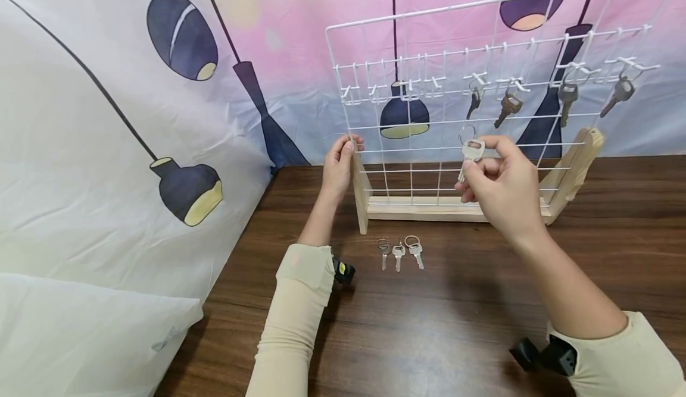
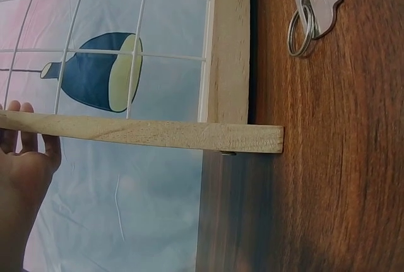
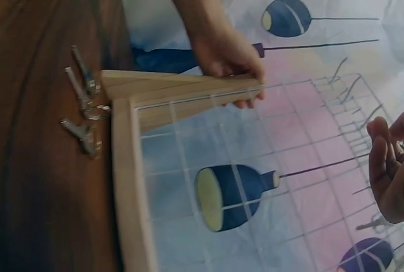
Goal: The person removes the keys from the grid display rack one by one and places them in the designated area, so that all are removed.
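My right hand (image 1: 506,186) pinches a silver key (image 1: 473,150) between thumb and fingers, with its ring standing up above the bow. It is in front of a white wire grid rack (image 1: 426,147), below the row of hooks. Fingers of my left hand (image 1: 336,168) curl round the top of the rack's left wooden side post (image 1: 360,194); the left wrist view shows this hand (image 2: 28,171) at the post too. Several keys with rings hang from hooks on the right half, among them a brownish key (image 1: 507,109). The right wrist view shows the right hand (image 3: 386,177) partly, with the key mostly hidden.
Three keys (image 1: 398,255) lie in a row on the dark wooden table (image 1: 418,331), in front of the rack's wooden base bar (image 1: 423,211). Bare white hooks (image 1: 409,87) project from the left half of the grid. A printed cloth (image 1: 300,46) hangs behind.
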`<state>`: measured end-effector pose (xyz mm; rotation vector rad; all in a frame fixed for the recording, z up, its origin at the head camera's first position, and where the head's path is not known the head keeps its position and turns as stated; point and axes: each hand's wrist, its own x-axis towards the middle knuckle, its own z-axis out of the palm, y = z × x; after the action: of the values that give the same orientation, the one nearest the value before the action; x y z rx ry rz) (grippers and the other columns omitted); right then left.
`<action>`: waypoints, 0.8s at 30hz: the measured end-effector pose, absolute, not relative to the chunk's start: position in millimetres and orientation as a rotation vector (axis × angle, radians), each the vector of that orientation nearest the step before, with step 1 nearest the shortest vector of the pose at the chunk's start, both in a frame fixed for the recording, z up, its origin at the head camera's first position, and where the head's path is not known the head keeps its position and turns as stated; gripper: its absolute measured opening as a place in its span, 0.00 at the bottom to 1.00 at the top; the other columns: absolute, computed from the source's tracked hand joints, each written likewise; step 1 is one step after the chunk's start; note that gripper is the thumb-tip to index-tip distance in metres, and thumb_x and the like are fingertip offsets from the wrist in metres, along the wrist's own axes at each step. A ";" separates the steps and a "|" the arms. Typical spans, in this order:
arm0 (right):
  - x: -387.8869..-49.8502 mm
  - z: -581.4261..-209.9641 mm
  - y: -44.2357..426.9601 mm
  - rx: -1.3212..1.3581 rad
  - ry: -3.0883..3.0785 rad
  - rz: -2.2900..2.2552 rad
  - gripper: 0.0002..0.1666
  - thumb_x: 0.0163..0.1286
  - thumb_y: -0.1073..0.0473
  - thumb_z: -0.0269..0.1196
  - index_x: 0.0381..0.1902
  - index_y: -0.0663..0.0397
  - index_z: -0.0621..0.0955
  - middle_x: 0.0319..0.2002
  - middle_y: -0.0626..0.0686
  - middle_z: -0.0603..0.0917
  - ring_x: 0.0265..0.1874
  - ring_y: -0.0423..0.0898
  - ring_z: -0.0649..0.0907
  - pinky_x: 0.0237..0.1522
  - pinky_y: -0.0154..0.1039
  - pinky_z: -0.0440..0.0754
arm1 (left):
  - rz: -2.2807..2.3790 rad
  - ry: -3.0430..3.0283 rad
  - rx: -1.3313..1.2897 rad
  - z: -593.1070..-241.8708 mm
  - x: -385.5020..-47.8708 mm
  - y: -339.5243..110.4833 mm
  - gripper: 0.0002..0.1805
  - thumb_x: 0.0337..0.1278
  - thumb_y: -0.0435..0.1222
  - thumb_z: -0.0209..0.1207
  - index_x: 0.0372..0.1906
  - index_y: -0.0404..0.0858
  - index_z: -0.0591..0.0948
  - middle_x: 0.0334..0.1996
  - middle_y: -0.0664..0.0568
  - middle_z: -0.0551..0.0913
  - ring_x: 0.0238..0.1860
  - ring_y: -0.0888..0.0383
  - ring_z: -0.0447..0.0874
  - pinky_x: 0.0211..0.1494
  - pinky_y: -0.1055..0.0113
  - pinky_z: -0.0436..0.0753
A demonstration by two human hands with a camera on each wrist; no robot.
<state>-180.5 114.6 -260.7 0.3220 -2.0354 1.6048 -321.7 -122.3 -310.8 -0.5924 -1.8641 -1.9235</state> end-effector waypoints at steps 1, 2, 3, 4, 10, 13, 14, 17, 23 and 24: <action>-180.7 -264.4 115.7 0.325 -2.054 1.609 0.12 0.62 0.71 0.54 0.45 0.61 0.72 0.13 0.42 0.79 0.11 0.39 0.79 0.18 0.29 0.79 | -1.927 -1.859 -0.591 -311.1 -321.7 -122.7 0.15 0.68 0.29 0.43 0.49 0.20 0.71 0.44 0.32 0.76 0.48 0.38 0.74 0.54 0.60 0.74; -180.8 -268.1 117.0 0.326 -2.076 1.611 0.12 0.62 0.71 0.54 0.45 0.63 0.72 0.14 0.41 0.79 0.11 0.39 0.79 0.18 0.28 0.78 | -1.932 -1.852 -0.590 -311.4 -321.6 -122.9 0.15 0.68 0.29 0.43 0.49 0.20 0.71 0.44 0.31 0.76 0.48 0.36 0.73 0.54 0.58 0.74; -181.1 -271.8 118.5 0.325 -2.100 1.613 0.12 0.62 0.71 0.54 0.45 0.64 0.72 0.14 0.41 0.80 0.11 0.38 0.79 0.18 0.28 0.78 | -1.937 -1.844 -0.589 -311.5 -321.3 -123.2 0.15 0.68 0.29 0.43 0.48 0.20 0.71 0.44 0.31 0.76 0.48 0.35 0.73 0.55 0.56 0.73; -181.5 -275.6 120.2 0.324 -2.126 1.610 0.13 0.62 0.71 0.55 0.46 0.64 0.72 0.14 0.41 0.80 0.11 0.38 0.79 0.18 0.28 0.78 | -1.940 -1.840 -0.586 -311.6 -321.0 -123.3 0.14 0.68 0.29 0.43 0.48 0.20 0.71 0.44 0.31 0.76 0.48 0.35 0.73 0.56 0.54 0.72; -184.7 -297.5 130.5 0.318 -2.263 1.581 0.13 0.64 0.69 0.55 0.46 0.67 0.73 0.15 0.46 0.80 0.11 0.39 0.78 0.18 0.30 0.78 | -1.944 -1.830 -0.592 -311.2 -320.7 -123.1 0.15 0.68 0.29 0.43 0.48 0.19 0.71 0.44 0.29 0.75 0.45 0.43 0.77 0.57 0.50 0.70; -185.5 -308.3 134.9 0.335 -2.339 1.562 0.13 0.64 0.68 0.54 0.46 0.67 0.73 0.16 0.50 0.81 0.11 0.41 0.78 0.19 0.31 0.78 | -1.944 -1.830 -0.602 -311.4 -322.3 -122.4 0.15 0.68 0.29 0.43 0.49 0.19 0.71 0.45 0.29 0.75 0.46 0.40 0.76 0.57 0.50 0.71; -185.9 -312.1 136.1 0.341 -2.365 1.565 0.13 0.64 0.68 0.54 0.47 0.68 0.73 0.16 0.51 0.81 0.11 0.41 0.78 0.19 0.32 0.78 | -1.940 -1.833 -0.599 -311.5 -322.8 -122.2 0.15 0.68 0.29 0.43 0.49 0.20 0.71 0.44 0.30 0.75 0.47 0.38 0.75 0.56 0.51 0.71; -187.4 -322.6 139.0 0.366 -2.448 1.615 0.15 0.64 0.69 0.53 0.49 0.70 0.71 0.16 0.53 0.81 0.11 0.43 0.78 0.20 0.36 0.80 | -1.936 -1.839 -0.601 -312.0 -323.2 -122.2 0.15 0.68 0.30 0.43 0.49 0.20 0.71 0.45 0.30 0.75 0.45 0.44 0.77 0.56 0.52 0.71; -195.7 -344.1 138.3 0.400 -2.606 1.777 0.20 0.65 0.69 0.53 0.53 0.75 0.66 0.18 0.54 0.80 0.11 0.44 0.78 0.16 0.39 0.79 | -1.950 -1.839 -0.596 -311.2 -322.4 -122.1 0.15 0.68 0.30 0.43 0.49 0.20 0.71 0.44 0.33 0.76 0.43 0.52 0.78 0.56 0.53 0.72; -197.7 -347.9 137.5 0.398 -2.628 1.793 0.20 0.65 0.69 0.53 0.53 0.76 0.66 0.18 0.54 0.80 0.11 0.44 0.77 0.16 0.38 0.78 | -1.950 -1.845 -0.594 -310.7 -322.3 -122.1 0.15 0.69 0.30 0.43 0.49 0.20 0.71 0.44 0.33 0.76 0.43 0.52 0.78 0.56 0.54 0.72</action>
<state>-197.7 137.5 -347.9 0.3984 -2.6277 1.7926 -322.3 -122.1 -310.7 -0.5939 -1.8447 -1.9496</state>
